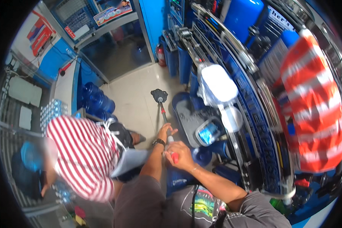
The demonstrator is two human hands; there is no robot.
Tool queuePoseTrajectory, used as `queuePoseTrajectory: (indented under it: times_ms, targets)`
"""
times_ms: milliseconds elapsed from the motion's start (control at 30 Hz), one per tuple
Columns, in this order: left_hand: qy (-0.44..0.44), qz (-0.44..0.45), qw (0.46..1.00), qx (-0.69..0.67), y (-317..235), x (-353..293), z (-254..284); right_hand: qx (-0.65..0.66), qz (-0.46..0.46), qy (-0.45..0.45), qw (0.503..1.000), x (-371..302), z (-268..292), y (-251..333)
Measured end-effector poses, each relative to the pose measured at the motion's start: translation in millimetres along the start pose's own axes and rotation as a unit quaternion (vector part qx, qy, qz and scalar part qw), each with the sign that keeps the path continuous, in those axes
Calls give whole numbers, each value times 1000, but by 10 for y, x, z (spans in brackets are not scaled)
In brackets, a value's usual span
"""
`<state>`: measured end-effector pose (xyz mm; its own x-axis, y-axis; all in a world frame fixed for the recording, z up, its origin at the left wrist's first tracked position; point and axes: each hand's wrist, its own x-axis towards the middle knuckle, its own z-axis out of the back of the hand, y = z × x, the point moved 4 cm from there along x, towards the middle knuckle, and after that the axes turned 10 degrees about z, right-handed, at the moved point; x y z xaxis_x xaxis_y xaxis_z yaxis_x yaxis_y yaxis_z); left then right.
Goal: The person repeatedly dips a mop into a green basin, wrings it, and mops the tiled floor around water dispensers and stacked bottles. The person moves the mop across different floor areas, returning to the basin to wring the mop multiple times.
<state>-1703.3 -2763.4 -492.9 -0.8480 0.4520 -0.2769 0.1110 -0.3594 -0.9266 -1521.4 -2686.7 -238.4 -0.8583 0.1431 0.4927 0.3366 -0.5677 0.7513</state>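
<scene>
A mop (163,110) with a dark string head and a grey and red pole stands out from me, its head on the pale tiled floor (131,98). My left hand (166,132), a dark watch on its wrist, is closed around the pole partway down. Nearer to me, my right hand (181,155) grips the pole's upper end, and the red tip shows beside the thumb. The mop head lies left of a dark grey platform (182,114) on the floor.
A person in a red-and-white striped shirt (83,154) stands close on my left. Beyond are blue water jugs (98,100), a glass door (114,51) and a fire extinguisher (160,55). Metal-edged equipment (231,76) and an orange-and-silver striped cover (311,102) line the right.
</scene>
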Motion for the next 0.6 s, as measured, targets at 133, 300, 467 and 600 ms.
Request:
queuePoseTrajectory:
  times_ms: [133, 300, 467, 600]
  targets:
    - [-83, -124, 976, 156, -628, -1268, -378, 55, 49, -32, 997, -481, 670, 543]
    - [-41, -54, 983, 173, -1105, -2467, -757, 145, 55, -2, 988, -881, 1331, 1169]
    - [7, -90, 985, 146, -1007, -3341, -1019, 218, 54, 81, 971, -1293, 1808, 1675]
    - [68, -111, 964, 232, -788, -3571, -1129, 256, 40, 89, 962, -1615, 1818, 1940]
